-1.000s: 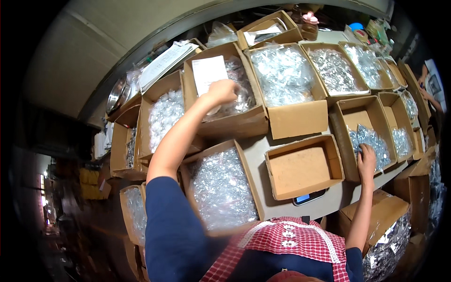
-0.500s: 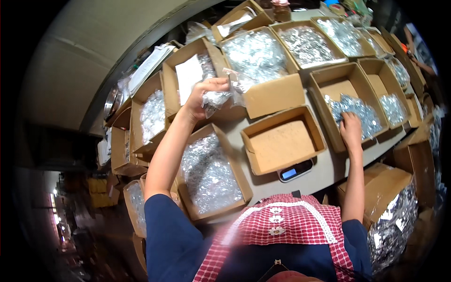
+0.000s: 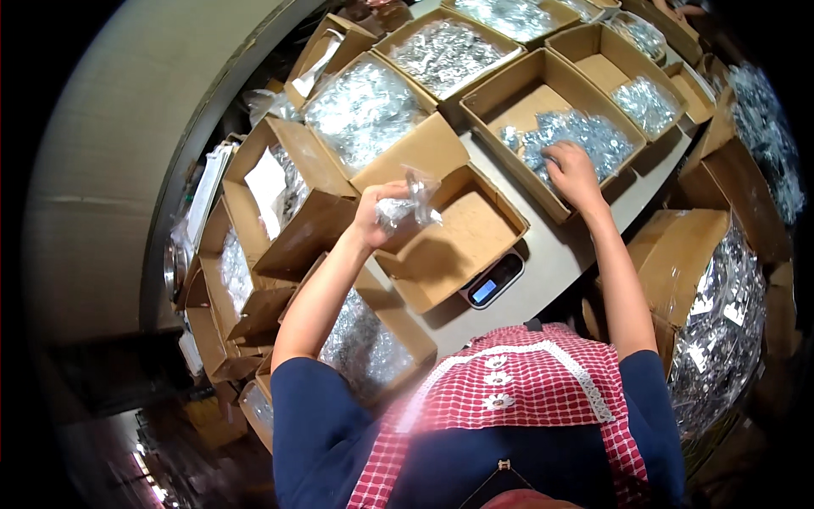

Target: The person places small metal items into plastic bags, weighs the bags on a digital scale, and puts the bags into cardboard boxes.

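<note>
Left hand (image 3: 376, 214) — pinching clear packets (image 3: 419, 193) — has moved to the shallow box (image 3: 475, 225); right hand (image 3: 574, 172), grip unclear.

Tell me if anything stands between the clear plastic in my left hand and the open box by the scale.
Nothing visible does. In this view the left hand holds the clear plastic across the upper-left part of the box, with nothing showing between; its height is hard to judge.

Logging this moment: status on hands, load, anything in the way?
Left hand gripping clear plastic packaging. Right hand at shiny pile. Packaging partly hides middle cardboard box.
</note>
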The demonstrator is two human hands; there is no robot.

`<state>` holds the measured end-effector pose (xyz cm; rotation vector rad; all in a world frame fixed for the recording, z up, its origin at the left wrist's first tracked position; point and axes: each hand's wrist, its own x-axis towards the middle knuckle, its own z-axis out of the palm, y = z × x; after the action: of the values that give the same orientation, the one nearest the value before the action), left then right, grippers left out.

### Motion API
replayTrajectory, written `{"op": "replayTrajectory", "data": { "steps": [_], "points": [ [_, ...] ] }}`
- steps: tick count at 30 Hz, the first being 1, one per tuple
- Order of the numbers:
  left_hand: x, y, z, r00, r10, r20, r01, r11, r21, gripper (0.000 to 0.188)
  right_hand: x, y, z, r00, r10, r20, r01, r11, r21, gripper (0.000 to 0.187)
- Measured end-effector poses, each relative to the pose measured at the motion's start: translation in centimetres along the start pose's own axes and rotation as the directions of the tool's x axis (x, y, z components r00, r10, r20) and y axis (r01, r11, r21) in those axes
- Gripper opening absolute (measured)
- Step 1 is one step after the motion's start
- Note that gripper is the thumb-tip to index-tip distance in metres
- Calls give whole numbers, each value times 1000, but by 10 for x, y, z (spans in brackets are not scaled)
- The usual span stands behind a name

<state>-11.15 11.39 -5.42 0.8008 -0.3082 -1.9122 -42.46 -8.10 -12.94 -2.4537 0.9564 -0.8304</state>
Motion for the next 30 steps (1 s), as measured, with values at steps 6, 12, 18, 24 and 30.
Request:
{"op": "replayTrajectory", "data": {
  "steps": [6, 12, 18, 24, 30],
  "points": [
    [13, 1, 14, 891, -188, -413, 449, 240, 860, 54, 3, -5, 0, 999, 46, -19, -45, 998, 38, 20],
    [47, 86, 10, 861, 358, -361, 285, 248, 926, 48, 5, -6, -2, 988, 143, -63, -135, 983, 122, 18],
    [122, 100, -97, 565, 633, -529, 768, -169, 618, 51, 5, -1, -1, 976, 194, -97, -179, 974, 141, 18],
    [114, 96, -159, 474, 675, -565, -84, 674, 734, 17, 8, -10, 5, 971, 192, -140, -161, 966, 202, 16],
    [102, 108, -112, 674, 543, -501, -504, 834, 225, 12, 6, -7, -3, 973, 197, -120, -173, 967, 185, 15]
  ]
}}
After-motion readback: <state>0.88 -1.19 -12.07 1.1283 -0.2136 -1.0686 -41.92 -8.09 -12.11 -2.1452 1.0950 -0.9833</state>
